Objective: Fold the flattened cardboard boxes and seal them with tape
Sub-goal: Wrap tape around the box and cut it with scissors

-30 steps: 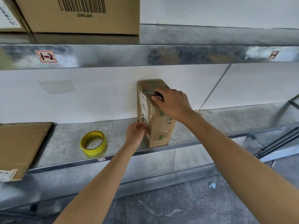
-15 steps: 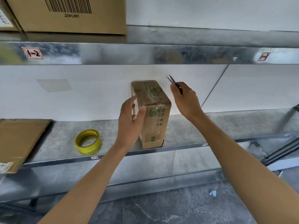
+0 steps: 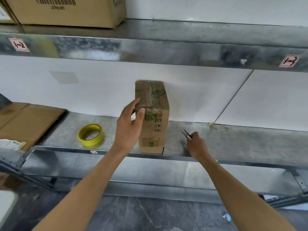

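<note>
Upright on grey metal shelf (image 3: 233, 144): tall taped brown cardboard box (image 3: 155, 124). Upper-left corner clasped by left hand (image 3: 130, 125); right of box, right hand (image 3: 198, 145) pinches small black snips (image 3: 187, 134). Risk: careless tug topples box forward.

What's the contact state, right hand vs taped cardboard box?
Apart. The head view shows bare metal shelf between the right hand, gripping small snips, and the cardboard box.

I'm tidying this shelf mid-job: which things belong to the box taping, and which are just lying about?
For the job: small taped box, held by the left hand; snips in the right hand; yellow tape roll; flattened cardboard.
Lying about: barcoded carton on the upper shelf; scrap on the floor.
</note>
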